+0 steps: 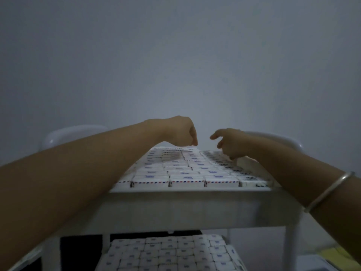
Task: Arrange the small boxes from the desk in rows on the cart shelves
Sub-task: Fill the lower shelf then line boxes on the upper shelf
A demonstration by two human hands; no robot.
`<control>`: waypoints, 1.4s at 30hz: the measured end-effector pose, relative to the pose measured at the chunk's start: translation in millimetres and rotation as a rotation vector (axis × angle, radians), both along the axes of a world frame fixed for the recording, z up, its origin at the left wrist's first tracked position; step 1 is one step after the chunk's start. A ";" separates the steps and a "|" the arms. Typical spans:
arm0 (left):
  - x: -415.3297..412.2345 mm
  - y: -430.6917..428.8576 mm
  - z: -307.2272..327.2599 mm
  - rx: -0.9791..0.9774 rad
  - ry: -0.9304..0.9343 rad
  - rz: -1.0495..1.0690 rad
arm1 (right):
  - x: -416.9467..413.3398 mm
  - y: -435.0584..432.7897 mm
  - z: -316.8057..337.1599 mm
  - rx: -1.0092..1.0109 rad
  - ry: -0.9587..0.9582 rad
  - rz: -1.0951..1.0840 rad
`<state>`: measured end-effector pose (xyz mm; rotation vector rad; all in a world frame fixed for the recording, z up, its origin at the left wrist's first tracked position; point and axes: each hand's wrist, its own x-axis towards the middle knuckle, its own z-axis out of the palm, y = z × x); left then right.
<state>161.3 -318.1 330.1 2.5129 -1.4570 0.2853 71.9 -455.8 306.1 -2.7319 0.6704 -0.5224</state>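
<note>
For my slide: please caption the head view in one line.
Left hand and right hand at the far rows of small boxes on the cart's top shelf.

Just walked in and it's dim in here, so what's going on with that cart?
A person reaches both bare arms over the cart's top shelf, which is lined with small white boxes in neat rows. The left hand curls down at the far row; the right hand, forefinger out, is over the right-hand column. Whether either holds a box is hidden. A second batch of boxes fills the level below.
</note>
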 end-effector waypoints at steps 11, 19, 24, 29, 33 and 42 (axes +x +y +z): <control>-72.5 168.7 -56.1 -0.577 -0.206 -0.135 | -61.7 140.1 -31.7 -0.198 -0.545 0.388; -49.4 314.6 -205.2 -0.941 -0.145 0.269 | -38.9 268.6 -127.5 -0.079 -0.533 0.798; -15.7 390.4 -335.3 -0.525 -0.222 0.775 | 18.1 318.1 -219.9 0.002 -0.249 0.908; 2.8 409.7 -397.3 -0.273 -0.177 0.870 | 72.4 335.6 -300.3 -0.002 0.062 0.784; 4.8 406.6 -407.8 -0.184 -0.162 0.868 | 98.8 342.5 -332.4 -0.170 0.227 0.657; -14.4 411.1 -404.8 -0.505 -0.008 0.665 | 109.1 341.7 -346.2 -0.208 -0.083 0.644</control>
